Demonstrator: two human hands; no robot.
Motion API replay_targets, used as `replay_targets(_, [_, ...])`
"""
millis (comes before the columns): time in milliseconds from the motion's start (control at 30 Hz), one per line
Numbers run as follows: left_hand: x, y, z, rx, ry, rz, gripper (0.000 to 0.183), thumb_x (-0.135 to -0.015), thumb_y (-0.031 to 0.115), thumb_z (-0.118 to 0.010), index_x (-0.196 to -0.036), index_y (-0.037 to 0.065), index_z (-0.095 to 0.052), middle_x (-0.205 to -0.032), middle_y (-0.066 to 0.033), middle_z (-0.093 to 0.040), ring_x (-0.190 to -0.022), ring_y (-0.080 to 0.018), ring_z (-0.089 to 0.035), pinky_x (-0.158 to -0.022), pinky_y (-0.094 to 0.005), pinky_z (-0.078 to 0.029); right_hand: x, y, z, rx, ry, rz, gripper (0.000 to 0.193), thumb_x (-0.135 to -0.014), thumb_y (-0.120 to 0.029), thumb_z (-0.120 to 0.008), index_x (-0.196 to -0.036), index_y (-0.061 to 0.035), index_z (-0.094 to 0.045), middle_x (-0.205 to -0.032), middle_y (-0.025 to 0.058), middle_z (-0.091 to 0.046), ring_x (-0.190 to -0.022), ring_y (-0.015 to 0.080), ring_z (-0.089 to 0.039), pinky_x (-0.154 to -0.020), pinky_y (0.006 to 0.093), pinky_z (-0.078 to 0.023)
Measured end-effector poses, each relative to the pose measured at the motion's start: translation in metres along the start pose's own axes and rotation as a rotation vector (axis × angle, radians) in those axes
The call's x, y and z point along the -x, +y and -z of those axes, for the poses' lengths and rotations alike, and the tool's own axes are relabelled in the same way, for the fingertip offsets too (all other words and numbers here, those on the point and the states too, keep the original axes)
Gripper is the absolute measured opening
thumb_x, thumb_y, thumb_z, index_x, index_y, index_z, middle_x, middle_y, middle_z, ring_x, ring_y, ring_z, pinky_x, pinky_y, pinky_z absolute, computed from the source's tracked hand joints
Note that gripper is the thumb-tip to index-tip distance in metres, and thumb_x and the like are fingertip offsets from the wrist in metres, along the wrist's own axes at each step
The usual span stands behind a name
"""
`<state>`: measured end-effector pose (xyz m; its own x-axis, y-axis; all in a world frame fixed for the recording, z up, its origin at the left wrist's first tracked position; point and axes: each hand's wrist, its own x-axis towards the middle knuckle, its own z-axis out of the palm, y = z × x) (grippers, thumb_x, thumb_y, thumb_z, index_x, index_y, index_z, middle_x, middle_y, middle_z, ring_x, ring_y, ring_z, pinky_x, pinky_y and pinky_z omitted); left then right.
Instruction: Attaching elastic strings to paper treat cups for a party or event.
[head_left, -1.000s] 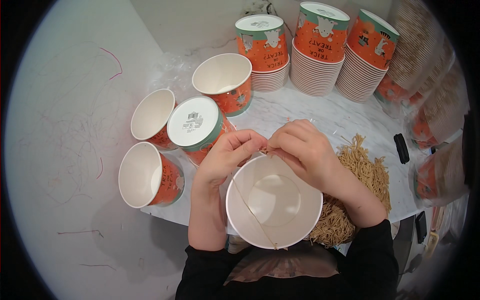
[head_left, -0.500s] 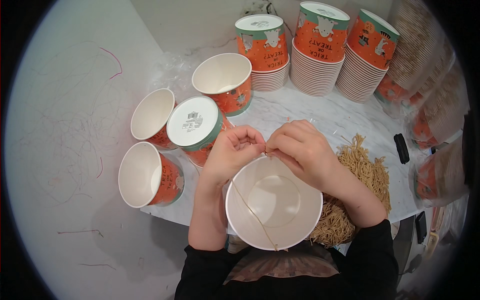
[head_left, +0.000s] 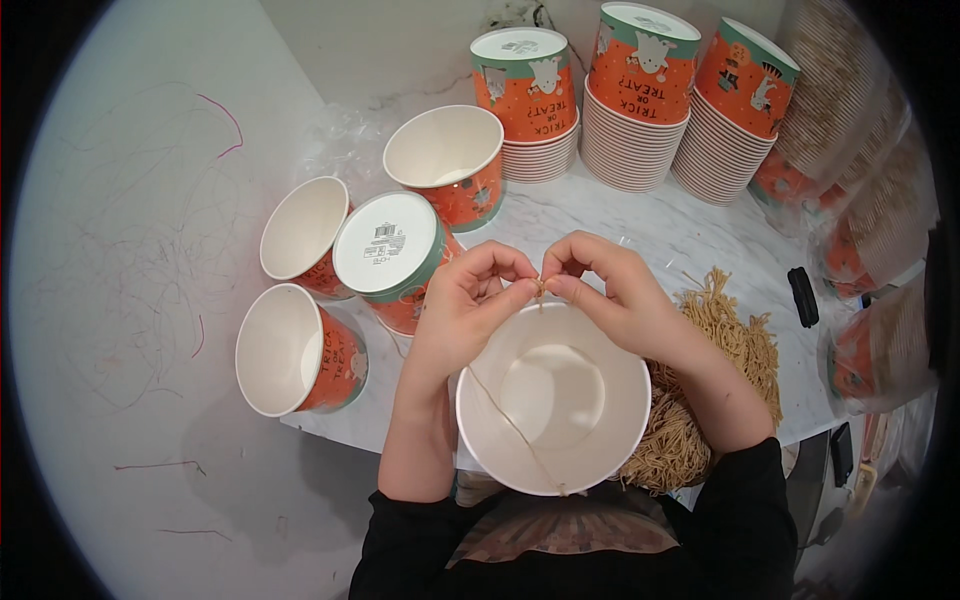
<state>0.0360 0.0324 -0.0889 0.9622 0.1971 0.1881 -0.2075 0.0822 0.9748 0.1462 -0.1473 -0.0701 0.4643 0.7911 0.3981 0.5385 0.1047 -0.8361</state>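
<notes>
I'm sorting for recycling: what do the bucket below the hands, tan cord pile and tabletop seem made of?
Bucket: likely paperboard, smooth white inside, rolled rim. Cord pile: matte tan twine, perhaps natural fibre, from its stringy strands. Tabletop: smooth, grey-veined white; marble or imitation.

Black top (head_left: pixel 585 575), black sleeves (head_left: pixel 745 515), brownish front print (head_left: pixel 565 530).
</notes>
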Motion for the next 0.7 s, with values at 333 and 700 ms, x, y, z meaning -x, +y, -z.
replay_targets(333, [-0.002,0.001,0.001,0.106,-0.016,0.059,0.011,-0.091,-0.001,-0.070,-0.100,-0.003,-0.064,-0.093,-0.0050,-0.069,-0.078,-0.0043,-0.066,-0.066,-0.0175,-0.052,-0.005,0.009,0.003,-0.286,-0.089,-0.154,0.013,-0.094,-0.011,-0.069,-0.098,-0.0010,-0.062,-0.094,0.0001,-0.063,-0.090,0.0081,-0.056,-0.083,0.0263,-0.047])
replay_targets(700, [-0.004,-0.003,-0.003,0.055,0.024,0.025,0.010,-0.092,-0.001,-0.071,-0.099,-0.002,-0.064,-0.091,-0.0038,-0.069,-0.075,-0.0025,-0.063,-0.064,-0.0166,-0.050,-0.001,-0.005,0.001,0.116,0.013,0.000,0.013,-0.090,-0.008,-0.068,-0.096,0.0018,-0.063,-0.090,0.0135,-0.063,-0.082,0.0256,-0.064,-0.076,0.0349,-0.051])
